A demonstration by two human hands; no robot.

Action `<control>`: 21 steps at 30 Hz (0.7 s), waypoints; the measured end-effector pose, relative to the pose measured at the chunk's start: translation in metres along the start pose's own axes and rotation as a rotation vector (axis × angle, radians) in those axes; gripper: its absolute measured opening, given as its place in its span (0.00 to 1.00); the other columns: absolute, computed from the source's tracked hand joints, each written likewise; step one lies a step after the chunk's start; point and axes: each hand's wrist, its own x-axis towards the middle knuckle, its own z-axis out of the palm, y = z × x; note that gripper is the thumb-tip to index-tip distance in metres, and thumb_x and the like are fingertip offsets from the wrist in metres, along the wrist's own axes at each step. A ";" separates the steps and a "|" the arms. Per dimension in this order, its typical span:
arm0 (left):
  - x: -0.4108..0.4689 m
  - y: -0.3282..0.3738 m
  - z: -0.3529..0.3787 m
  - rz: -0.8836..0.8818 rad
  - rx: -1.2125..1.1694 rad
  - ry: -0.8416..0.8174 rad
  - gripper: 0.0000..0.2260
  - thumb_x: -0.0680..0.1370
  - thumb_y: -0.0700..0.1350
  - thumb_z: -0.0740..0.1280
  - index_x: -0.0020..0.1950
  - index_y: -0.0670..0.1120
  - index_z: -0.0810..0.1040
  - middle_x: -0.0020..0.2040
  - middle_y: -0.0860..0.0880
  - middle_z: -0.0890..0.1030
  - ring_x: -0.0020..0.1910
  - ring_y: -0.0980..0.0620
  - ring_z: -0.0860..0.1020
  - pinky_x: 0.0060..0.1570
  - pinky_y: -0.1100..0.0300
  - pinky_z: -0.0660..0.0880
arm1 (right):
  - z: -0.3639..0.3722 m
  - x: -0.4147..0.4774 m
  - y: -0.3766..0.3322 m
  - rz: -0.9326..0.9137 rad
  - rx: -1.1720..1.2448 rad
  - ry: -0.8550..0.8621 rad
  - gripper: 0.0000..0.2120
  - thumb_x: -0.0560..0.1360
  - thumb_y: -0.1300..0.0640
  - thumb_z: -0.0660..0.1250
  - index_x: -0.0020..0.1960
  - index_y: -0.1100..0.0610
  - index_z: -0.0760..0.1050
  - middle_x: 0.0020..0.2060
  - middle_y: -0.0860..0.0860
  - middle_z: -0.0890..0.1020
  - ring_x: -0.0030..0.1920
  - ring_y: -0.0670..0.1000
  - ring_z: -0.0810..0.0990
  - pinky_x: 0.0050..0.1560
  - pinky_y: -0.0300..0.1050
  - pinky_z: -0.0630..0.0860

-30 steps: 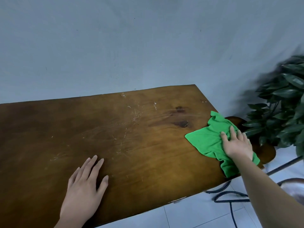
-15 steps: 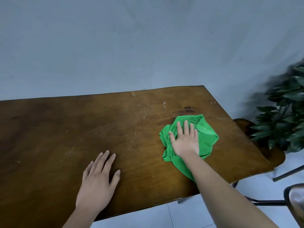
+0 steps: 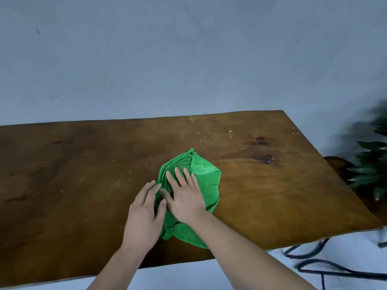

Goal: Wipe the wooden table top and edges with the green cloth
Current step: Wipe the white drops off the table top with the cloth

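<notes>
In the head view, the crumpled green cloth (image 3: 208, 182) lies near the middle of the frame on the wooden table (image 3: 272, 197). It sits under the right hand (image 3: 184, 198), which presses it flat with straight, spread fingers that grip nothing. The left hand (image 3: 144, 212) lies just left of it, its fingers relaxed and laid on the cloth's left edge, not curled round it. A leafy plant (image 3: 371, 164) shows at the right edge and dark cables (image 3: 314, 266) at the lower right.
</notes>
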 end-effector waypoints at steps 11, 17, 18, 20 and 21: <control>0.039 0.066 0.053 0.020 0.212 -0.232 0.33 0.88 0.64 0.52 0.90 0.55 0.47 0.91 0.50 0.47 0.89 0.47 0.44 0.87 0.45 0.45 | -0.039 -0.061 0.163 0.265 0.005 0.355 0.28 0.90 0.43 0.56 0.87 0.54 0.67 0.87 0.53 0.66 0.88 0.54 0.58 0.87 0.53 0.55; 0.044 0.043 0.045 0.040 0.408 -0.254 0.38 0.82 0.76 0.36 0.89 0.61 0.39 0.88 0.54 0.35 0.88 0.48 0.34 0.87 0.42 0.40 | -0.039 -0.056 0.166 0.289 -0.080 0.237 0.33 0.89 0.36 0.45 0.90 0.48 0.57 0.90 0.51 0.57 0.90 0.53 0.52 0.89 0.54 0.49; 0.045 0.029 0.035 0.037 0.417 -0.241 0.39 0.81 0.77 0.35 0.89 0.61 0.38 0.88 0.55 0.35 0.88 0.49 0.35 0.87 0.43 0.40 | -0.040 -0.056 0.166 0.292 -0.094 0.229 0.34 0.88 0.34 0.43 0.90 0.47 0.57 0.90 0.50 0.56 0.90 0.53 0.51 0.89 0.54 0.49; 0.050 -0.002 0.013 0.006 0.434 -0.211 0.40 0.80 0.78 0.35 0.88 0.62 0.38 0.88 0.56 0.36 0.88 0.51 0.36 0.87 0.44 0.41 | -0.039 -0.056 0.168 0.293 -0.103 0.222 0.37 0.87 0.33 0.39 0.91 0.46 0.55 0.90 0.49 0.55 0.90 0.52 0.50 0.90 0.53 0.48; 0.055 -0.019 0.001 -0.015 0.449 -0.202 0.40 0.79 0.79 0.35 0.88 0.62 0.38 0.88 0.56 0.36 0.88 0.51 0.37 0.87 0.44 0.42 | -0.039 -0.056 0.168 0.291 -0.104 0.223 0.37 0.86 0.32 0.37 0.91 0.46 0.54 0.91 0.49 0.54 0.90 0.52 0.50 0.90 0.53 0.48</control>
